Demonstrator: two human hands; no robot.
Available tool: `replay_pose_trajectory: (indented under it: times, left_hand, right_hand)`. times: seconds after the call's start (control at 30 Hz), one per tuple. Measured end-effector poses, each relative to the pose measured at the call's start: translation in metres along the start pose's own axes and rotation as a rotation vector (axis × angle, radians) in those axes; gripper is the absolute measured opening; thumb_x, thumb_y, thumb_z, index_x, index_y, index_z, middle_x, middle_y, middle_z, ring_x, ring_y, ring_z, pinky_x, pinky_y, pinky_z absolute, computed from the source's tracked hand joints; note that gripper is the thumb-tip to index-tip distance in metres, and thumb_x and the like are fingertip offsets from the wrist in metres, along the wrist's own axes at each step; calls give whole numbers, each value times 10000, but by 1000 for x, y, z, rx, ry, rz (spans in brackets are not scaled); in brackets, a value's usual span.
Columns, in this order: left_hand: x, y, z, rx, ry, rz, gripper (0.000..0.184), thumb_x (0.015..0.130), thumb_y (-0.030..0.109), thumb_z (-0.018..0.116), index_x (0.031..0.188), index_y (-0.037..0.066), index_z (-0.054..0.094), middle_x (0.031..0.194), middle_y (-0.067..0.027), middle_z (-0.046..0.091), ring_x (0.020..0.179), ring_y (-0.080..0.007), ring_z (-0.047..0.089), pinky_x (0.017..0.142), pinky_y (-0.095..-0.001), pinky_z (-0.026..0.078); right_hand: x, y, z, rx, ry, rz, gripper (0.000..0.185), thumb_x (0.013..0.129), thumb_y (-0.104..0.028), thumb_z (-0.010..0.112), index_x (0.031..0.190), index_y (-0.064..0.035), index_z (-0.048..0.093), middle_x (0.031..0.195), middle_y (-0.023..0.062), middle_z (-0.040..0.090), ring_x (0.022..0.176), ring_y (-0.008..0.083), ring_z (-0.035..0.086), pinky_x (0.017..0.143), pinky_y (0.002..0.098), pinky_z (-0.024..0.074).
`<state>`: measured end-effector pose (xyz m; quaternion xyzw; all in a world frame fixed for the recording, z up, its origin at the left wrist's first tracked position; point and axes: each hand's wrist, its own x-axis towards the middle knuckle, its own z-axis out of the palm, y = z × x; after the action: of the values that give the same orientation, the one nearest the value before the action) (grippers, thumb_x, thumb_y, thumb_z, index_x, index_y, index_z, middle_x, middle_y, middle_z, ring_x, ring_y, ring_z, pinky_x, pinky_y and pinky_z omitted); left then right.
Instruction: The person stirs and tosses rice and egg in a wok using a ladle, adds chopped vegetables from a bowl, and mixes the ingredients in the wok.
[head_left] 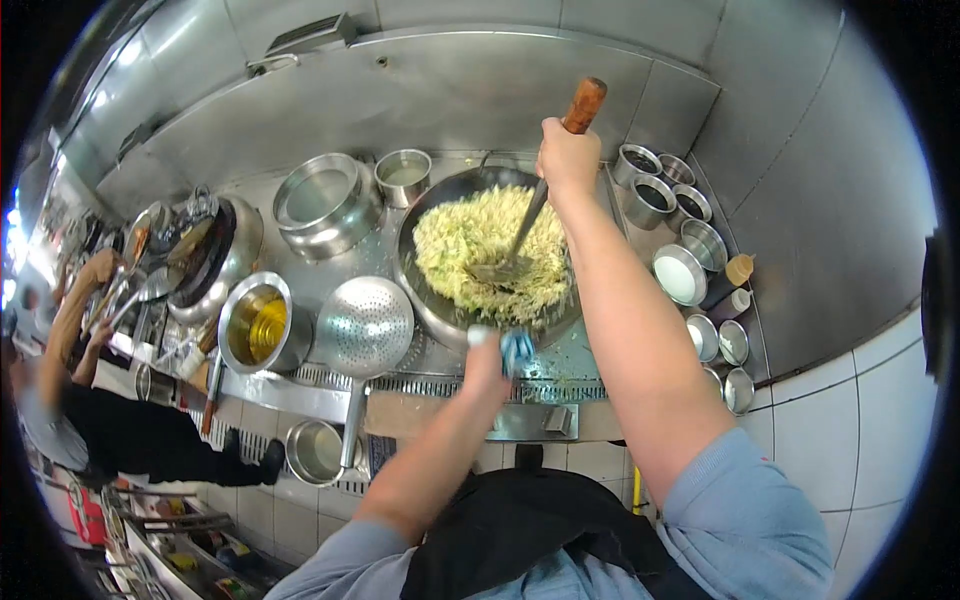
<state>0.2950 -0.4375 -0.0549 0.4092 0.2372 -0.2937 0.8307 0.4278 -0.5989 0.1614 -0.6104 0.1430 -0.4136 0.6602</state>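
Observation:
A large wok (408,258) sits on the stove in front of me, heaped with yellow and green food (470,228) that looks like fried rice. My right hand (570,160) is closed around the shaft of a long wok spatula (530,215), just below its wooden handle. The spatula slants down and its blade rests in the food. At the wok's near rim, my left hand (486,365) is closed on a blue-and-white cloth (517,352). Whether its fingers also grip the rim is hidden.
Left of the wok are a perforated strainer (365,325), a pot of yellow oil (228,335) and a wide metal pot (345,235). Seasoning tins (680,275) and squeeze bottles (738,270) line the right side. Another person (130,420) works at a wok far left.

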Motion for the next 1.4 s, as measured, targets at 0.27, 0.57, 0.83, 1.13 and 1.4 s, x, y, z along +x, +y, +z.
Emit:
replay_pose_trajectory:
  times: [0.27,0.57,0.83,1.13,1.4]
  left_hand:
    - [-25,36,-2,79,-172,-132,181,961,220,462,1017,67,540,846,-81,629,732,-234,643,602,-413,537]
    - [-118,35,-32,190,-17,-123,204,944,164,446,1103,65,527,978,-79,629,783,-241,651,612,-424,543]
    - [-57,3,-93,318,-46,-95,201,963,132,394,1103,74,527,1002,-99,619,817,-237,651,633,-421,563]
    - [-29,41,-42,201,-106,-9,179,945,213,447,885,85,557,704,-51,590,600,-169,583,488,-380,509]
    - [-123,74,-22,144,-12,-136,191,956,228,467,1082,96,523,986,-92,622,783,-210,627,637,-380,542]
  right_hand:
    - [-23,-23,12,28,-84,-71,190,821,-100,587,688,-72,454,505,-4,414,365,101,381,351,289,297]
    - [-86,-143,-10,233,-219,-180,240,840,-103,612,669,-94,443,509,-10,402,379,104,366,371,270,285]
    - [-77,-83,-10,79,-334,-140,245,826,-70,588,638,-91,431,542,-17,419,455,101,405,508,256,356]
    - [-98,-17,-17,-163,-301,-142,267,832,-93,602,626,-90,433,530,-16,420,457,111,410,487,282,352]
    - [-112,-132,-18,177,-426,-288,267,847,-98,621,640,-97,452,536,-21,422,483,94,414,525,272,372]
